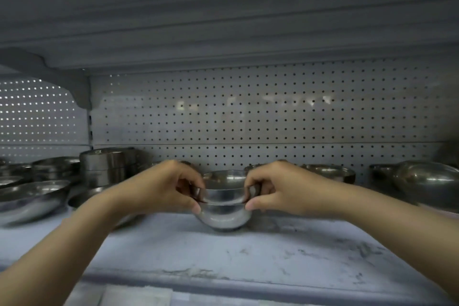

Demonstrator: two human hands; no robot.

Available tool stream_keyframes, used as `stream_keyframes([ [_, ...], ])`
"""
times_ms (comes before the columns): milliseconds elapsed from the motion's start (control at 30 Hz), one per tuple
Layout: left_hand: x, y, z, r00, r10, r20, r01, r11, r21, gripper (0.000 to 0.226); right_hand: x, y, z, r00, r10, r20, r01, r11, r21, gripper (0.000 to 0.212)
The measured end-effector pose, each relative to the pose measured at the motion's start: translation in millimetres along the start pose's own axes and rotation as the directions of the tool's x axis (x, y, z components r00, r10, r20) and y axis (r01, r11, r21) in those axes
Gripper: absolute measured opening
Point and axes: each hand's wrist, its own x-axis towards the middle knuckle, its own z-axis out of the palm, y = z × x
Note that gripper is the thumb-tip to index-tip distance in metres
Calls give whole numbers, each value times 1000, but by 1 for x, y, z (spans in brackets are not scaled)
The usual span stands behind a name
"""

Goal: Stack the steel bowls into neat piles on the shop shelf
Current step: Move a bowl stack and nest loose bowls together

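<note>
- Shop shelf: pale, scuffed board running left to right across the view; carries all the steelware listed below.
- Pegboard back panel: grey, perforated, upright behind the shelf.
- Upper shelf: grey underside overhanging the whole bay, with a bracket at the left.
- Wide steel bowls, left: shallow, tilted, openings facing up and toward the viewer; blurred.
- Straight-sided steel pile: upright, at the back left near the panel.
- Steel bowls, right: lying on their sides, openings partly hidden; a further low bowl sits upright just left of them.
- Small steel bowls, centre: two nested, mouths upward, axis vertical, rims level; the lower bowl's base rests on or just above the shelf, I cannot tell which. A third bowl stands upright just behind.
- Left hand: fingers curled, thumb and fingertips pinching the left rim of the nested bowls.
- Right hand: fingers curled, thumb and fingertips pinching the right rim of the same bowls.
</note>
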Motion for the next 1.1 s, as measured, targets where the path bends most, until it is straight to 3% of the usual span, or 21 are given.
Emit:
stream_keyframes([
  [300,-40,-38,-20,986,-155,-56,157,988,18,22,51,-32,37,997,-53,-52,51,998,-43,9],
  [367,-41,-35,-20,983,-172,-60,177,980,95,23,49,-31,36,997,-54,-47,53,998,-32,9],
  [433,-39,-24,-25,980,-183,-82,198,947,252,31,46,-28,24,998,-32,-60,30,999,-42,24],
  [500,-31,0,-31,974,-138,-178,187,937,296,37,43,-18,-3,985,53,-162,-55,998,-9,32],
  [567,-7,31,-28,952,-45,-302,117,968,223,35,40,-1,-34,944,150,-295,-140,989,55,23],
  [633,40,64,-16,931,-19,-363,95,977,193,31,38,20,-55,909,192,-371,-206,978,2,16],
  [733,120,105,20,951,-175,-255,234,946,225,31,42,50,-56,907,276,-319,-339,927,-160,10],
  [833,159,104,65,968,-213,-134,244,926,289,27,42,74,-35,890,359,-282,-424,878,-221,9],
  [967,171,72,99,968,-246,-46,248,913,324,25,37,103,-15,909,373,-188,-415,855,-312,18],
  [1100,174,54,102,955,-287,-76,296,907,300,15,37,110,-8,908,397,-137,-420,846,-329,23],
])
